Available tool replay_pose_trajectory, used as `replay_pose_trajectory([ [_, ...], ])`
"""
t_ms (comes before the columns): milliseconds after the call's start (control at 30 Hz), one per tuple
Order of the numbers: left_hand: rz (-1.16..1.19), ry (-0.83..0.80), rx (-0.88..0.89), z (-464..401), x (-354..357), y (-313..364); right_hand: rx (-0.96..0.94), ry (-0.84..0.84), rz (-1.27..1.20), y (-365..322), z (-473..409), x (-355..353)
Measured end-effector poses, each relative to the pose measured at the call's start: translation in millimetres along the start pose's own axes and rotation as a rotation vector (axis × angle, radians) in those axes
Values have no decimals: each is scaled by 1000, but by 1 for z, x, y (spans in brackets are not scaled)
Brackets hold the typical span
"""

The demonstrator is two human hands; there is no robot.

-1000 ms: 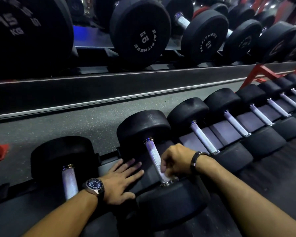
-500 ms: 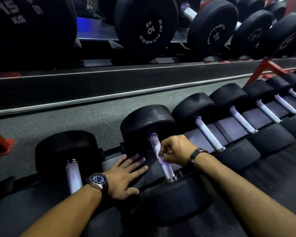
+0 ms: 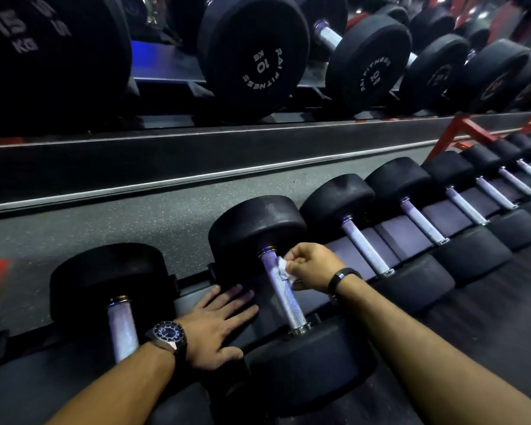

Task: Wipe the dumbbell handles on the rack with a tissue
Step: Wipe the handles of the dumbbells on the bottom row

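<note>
Right hand (image 3: 314, 266) has its fingers curled tight around a small wad of white tissue (image 3: 284, 268), pressing it to the right side of the knurled handle (image 3: 284, 291) near its far end, just below the collar by the far head (image 3: 256, 227). Left hand (image 3: 216, 328) lies flat, fingers straight and spread, on the rack tray (image 3: 196, 294) just left of the handle, holding nothing.

Risks, as judgement:
- Tissue is tiny and thin, and the knurling looks rough. It likely snags or shreds and leaves lint on the handle.
- Only one side of the handle is touched. The underside and left side get missed unless the wrist rolls around it.
- The wad mostly sits inside the fist, so bare fingertips may rub the metal instead of the paper.
- Hard sideways pressure could roll the dumbbell toward the left hand's fingers, which lie close beside the handle.

Relative to the grip: the handle runs from just left of the right knuckles down toward the near head (image 3: 308, 366), mostly uncovered. More handles (image 3: 365, 248) lie right of this one and one handle (image 3: 123, 328) lies left, none touched.
</note>
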State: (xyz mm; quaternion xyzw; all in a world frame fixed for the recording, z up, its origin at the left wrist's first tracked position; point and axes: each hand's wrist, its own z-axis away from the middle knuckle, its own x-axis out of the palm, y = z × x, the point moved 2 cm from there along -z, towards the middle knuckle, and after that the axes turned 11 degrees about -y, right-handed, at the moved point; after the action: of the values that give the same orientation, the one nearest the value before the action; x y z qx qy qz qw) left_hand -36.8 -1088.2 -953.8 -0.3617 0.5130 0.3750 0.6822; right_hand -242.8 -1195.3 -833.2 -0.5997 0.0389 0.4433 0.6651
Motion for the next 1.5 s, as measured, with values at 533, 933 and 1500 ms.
replay_pose_trajectory([
  [533,-13,62,4,-2,1,-1,-55,18,362,-2,-6,6],
  [933,-18,24,-9,0,-3,0,-48,-67,414,-2,-3,5],
  [1500,-2,21,-17,-1,-3,-1,-46,-78,287,6,1,3],
])
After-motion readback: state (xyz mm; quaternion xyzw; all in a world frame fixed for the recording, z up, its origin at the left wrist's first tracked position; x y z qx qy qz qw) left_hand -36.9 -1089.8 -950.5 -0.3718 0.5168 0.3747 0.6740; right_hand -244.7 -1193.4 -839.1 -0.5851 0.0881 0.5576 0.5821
